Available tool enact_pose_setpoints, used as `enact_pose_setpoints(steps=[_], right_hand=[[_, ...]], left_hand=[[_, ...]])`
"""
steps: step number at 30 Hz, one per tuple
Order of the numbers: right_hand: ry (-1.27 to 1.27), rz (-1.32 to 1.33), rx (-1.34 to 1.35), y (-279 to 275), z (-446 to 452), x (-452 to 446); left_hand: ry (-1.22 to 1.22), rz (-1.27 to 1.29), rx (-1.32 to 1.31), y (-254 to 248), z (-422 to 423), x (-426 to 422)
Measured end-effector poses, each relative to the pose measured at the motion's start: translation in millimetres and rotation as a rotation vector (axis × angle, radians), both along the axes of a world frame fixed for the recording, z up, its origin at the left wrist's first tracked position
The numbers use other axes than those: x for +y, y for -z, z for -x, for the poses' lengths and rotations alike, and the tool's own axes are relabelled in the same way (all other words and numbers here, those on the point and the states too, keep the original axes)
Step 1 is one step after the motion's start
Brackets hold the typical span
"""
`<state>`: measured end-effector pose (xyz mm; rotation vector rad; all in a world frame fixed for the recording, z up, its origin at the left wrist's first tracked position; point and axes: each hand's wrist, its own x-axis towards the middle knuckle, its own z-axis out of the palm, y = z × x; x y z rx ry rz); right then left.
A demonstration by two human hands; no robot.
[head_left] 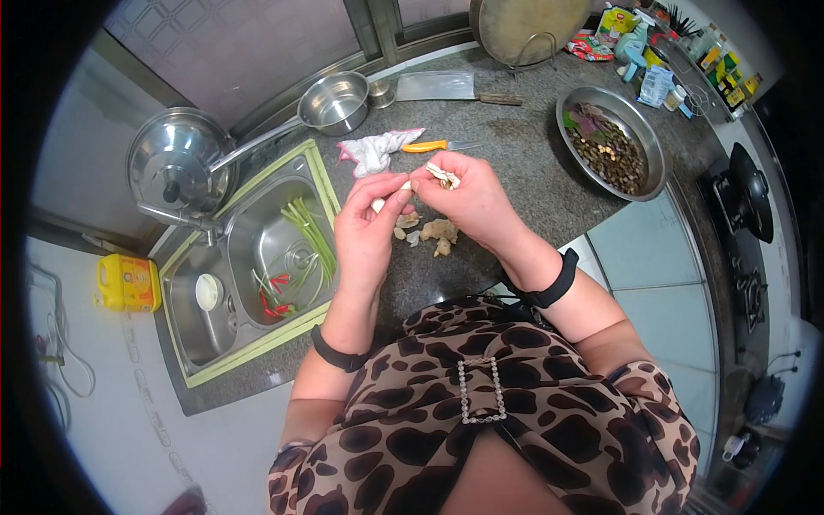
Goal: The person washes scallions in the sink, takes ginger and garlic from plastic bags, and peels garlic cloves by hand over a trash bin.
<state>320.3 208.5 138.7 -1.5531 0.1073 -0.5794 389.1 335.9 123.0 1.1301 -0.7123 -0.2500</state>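
Pinching pale clove (406, 185) btwn L grip (365, 219) fingertips, nearly closed; clutching whitish bits (444, 176) in R grip (470, 199), curled mostly shut, above bench (524, 146) nr ginger (439, 232).

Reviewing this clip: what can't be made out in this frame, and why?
Head view, hidden: the full shape of the small pale piece, behind fingertips of the left hand and right hand.
Head view, hidden: whatever lies under the domed metal lid.
Head view, cut off: the top of the round board, by the picture's upper edge.
Head view, too small: label wording on the yellow jug.
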Motion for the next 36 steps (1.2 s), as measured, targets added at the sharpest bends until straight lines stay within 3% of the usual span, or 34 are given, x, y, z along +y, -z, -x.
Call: enact_pose_setpoints(steps=[19, 22, 26, 31, 36], right_hand=[[0.061, 0.004, 0.047, 2, -1, 3], [0.051, -0.097, -0.005, -2, -1, 4], [0.035, -0.21, 0.075, -8, 3, 5], [0.004, -0.315, 0.068, -11, 3, 2], [-0.014, -0.31, 0.072, -15, 2, 3]], left_hand=[[0.094, 0.078, 0.145, 6, 2, -4], [0.161, 0.054, 0.295, 5, 4, -1], [0.089, 0.077, 0.202, 9, 4, -6], [0.252, 0.335, 0.424, 12, -4, -4], [0.364, 0.433, 0.636, 11, -9, -3]])
